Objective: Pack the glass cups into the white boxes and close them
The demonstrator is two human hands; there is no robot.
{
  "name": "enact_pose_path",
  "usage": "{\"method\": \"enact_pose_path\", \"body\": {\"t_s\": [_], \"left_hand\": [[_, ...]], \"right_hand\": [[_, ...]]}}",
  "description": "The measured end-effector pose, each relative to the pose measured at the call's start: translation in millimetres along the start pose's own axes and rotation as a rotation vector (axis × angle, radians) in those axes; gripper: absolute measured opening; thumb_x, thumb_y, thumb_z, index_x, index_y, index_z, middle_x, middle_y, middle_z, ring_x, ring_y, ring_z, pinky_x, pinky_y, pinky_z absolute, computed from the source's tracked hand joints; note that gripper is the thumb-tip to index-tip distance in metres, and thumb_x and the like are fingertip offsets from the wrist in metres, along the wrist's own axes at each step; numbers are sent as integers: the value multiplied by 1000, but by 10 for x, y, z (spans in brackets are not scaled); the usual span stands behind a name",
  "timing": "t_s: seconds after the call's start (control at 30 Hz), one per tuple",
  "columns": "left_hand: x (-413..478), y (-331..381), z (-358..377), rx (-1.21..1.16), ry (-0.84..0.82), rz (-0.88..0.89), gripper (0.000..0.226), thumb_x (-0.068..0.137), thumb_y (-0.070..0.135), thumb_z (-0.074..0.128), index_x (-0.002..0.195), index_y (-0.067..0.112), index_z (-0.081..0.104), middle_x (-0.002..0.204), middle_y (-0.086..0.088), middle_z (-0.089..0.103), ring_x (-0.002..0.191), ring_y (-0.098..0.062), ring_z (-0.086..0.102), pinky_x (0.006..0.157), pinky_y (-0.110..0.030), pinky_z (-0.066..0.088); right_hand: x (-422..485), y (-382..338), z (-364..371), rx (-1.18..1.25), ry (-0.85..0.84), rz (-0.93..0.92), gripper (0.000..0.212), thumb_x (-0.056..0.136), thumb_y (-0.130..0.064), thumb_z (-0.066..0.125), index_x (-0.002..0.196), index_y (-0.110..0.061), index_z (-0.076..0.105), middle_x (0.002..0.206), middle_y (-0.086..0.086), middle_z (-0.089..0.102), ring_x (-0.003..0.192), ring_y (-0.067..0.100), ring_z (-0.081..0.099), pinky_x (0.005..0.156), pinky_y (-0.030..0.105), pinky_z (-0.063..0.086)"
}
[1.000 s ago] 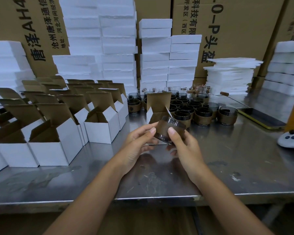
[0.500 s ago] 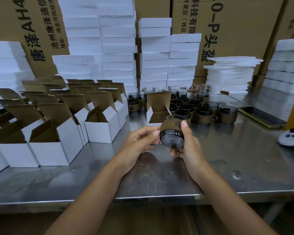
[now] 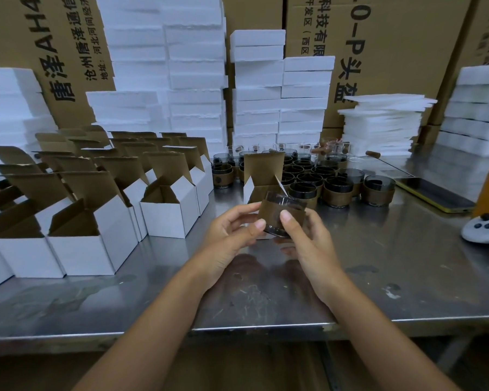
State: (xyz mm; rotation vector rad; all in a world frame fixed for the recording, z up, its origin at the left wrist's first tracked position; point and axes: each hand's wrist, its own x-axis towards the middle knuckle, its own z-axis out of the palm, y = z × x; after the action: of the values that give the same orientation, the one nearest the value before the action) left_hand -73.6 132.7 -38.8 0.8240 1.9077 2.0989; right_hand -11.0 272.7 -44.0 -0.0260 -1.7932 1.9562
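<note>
You held the glass cup (image 3: 283, 214) (brown-sleeved, tilted) over the middle of the table (image 3: 407, 277), left hand (image 3: 232, 235) and right hand (image 3: 308, 244) both curled round it, just before an open white box (image 3: 259, 176).

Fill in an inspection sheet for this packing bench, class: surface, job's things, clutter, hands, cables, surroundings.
Surface: steel table, scuffed and stained.
Job's things: cup held above the table; open box just behind it; more cups further back; open boxes at left.
Clutter: phone and controller at right.
Hands: left hand and right hand both hold the cup.
Cables: nothing seen.
Surroundings: foam stacks and cartons behind.
</note>
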Motion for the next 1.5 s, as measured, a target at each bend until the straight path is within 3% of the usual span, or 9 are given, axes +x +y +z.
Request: {"method": "enact_pose_path", "body": {"t_s": [0.2,0.33,0.43,0.57,0.8,0.97,1.1,1.27,1.5], "left_hand": [[-20,4,-1,17,-12,34,49,65,32,76,113,28,65,108,10,70,95,-6,67,72,-14,50],[-10,-8,-3,21,-25,40,54,62,29,78,113,27,64,108,8,70,98,-13,67,76,-18,52],[-1,-18,3,35,-16,69,50,64,29,76,113,26,65,105,4,71,96,-12,68,75,-17,52],[31,-45,33,346,166,170,31,76,51,57,106,52,55,93,10,64,89,-3,61,73,-8,48],[116,-202,22,663,300,239,28,94,45,41,110,68,37,93,17,40,90,7,45,68,-1,39],[168,-253,41,844,279,192,38,95,44,44,133,48,41,106,8,34,94,-6,47,72,-12,39],[156,-219,76,930,326,273,29,91,34,55,120,35,56,114,5,41,104,-12,47,78,-22,43],[134,-192,88,984,422,461,13,85,28,66,96,23,67,100,-1,54,93,-14,45,70,-14,31],[111,-198,96,1025,378,553,9,87,27,60,89,18,59,80,1,55,73,-17,48,62,-26,39]], "right_hand": [[-4,1,-5,8,-44,-8,43,82,-22,67,122,-13,52,107,-4,66,90,-3,65,72,11,50],[0,18,-17,5,-24,-35,46,79,-15,71,121,-14,53,111,-1,66,99,5,65,85,21,53],[7,30,-15,-17,21,-90,46,76,-11,75,117,-13,55,106,-3,67,93,-2,64,76,12,50],[28,53,-39,-76,126,-137,46,74,-20,78,109,-32,50,103,-15,61,86,-17,58,68,-1,42],[31,86,-42,-111,112,-143,48,73,-22,79,107,-35,49,101,-19,61,91,-16,57,70,0,42],[20,79,-43,-110,81,-132,50,73,-24,79,112,-33,49,105,-15,61,94,-11,57,74,2,44],[10,65,-29,-122,77,-150,49,73,-26,78,109,-38,47,107,-17,59,96,-14,55,71,-1,42],[-47,16,0,-144,86,-303,54,71,-27,81,112,-39,48,104,-31,60,101,-8,58,80,5,44],[24,-85,65,-215,99,-364,56,59,-57,69,111,-42,55,118,-11,55,110,-4,52,89,8,42]]}}
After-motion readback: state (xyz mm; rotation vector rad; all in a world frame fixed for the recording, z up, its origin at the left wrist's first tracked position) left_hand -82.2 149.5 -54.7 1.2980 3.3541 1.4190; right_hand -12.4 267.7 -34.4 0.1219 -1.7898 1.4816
